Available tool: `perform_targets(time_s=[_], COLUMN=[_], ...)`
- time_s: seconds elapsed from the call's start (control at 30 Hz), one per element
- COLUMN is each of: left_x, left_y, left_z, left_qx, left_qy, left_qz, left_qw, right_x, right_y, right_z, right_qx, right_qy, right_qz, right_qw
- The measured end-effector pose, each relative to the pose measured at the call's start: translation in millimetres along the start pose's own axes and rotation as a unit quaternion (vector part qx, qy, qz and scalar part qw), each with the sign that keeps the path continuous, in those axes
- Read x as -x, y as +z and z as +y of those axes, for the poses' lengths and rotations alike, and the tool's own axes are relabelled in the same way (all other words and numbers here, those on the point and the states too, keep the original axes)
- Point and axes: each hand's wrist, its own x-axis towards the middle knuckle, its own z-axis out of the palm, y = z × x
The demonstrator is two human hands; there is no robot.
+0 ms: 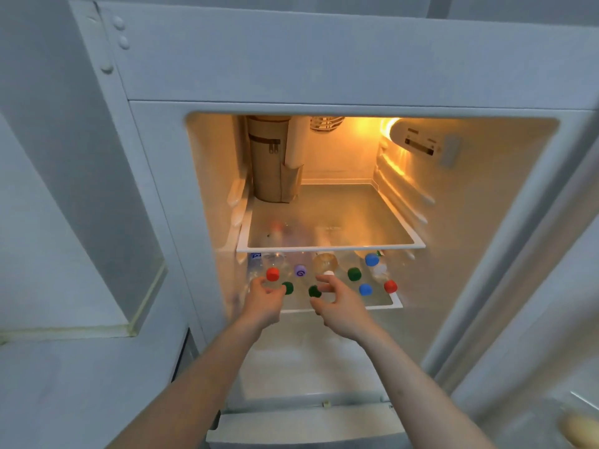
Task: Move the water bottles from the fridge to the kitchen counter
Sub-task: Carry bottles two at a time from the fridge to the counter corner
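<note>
hands [301, 301] outstretched, fingers spread, near water bottles [324, 280]

On the lower shelf [393, 304] of the fridge [324, 59] ten bottle caps show: three green [354, 274], two red [272, 274], two blue [371, 259], one purple [300, 271], one white [328, 273] and one amber [325, 261]. The upper shelf [330, 247] carries one brown zipped bag [267, 157]. Two hands [264, 301] reach in
</note>
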Motion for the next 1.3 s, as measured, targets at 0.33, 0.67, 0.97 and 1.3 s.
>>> perform_targets(time_s=[0.33, 0.67, 0.97, 1.3], left_x=[-46, -69, -70, -44], left_y=[14, 10, 14, 19], left_z=[9, 10, -1, -12], left_qx=[0.024, 0.022, 0.032, 0.015], left_qy=[-0.060, -0.069, -0.026, 0.040], left_qz=[0.035, 0.035, 0.044, 0.150], left_qw=[0.997, 0.997, 0.998, 0.988], right_x=[-80, -115, -104, -74], right_y=[28, 32, 30, 35], right_z=[-1, 5, 6, 11], right_qx=[0.002, 0.053, 0.082, 0.040], right_qy=[0.020, 0.009, -0.050, -0.154], right_qz=[-0.073, -0.134, -0.070, 0.075], right_qw=[0.997, 0.989, 0.993, 0.984])
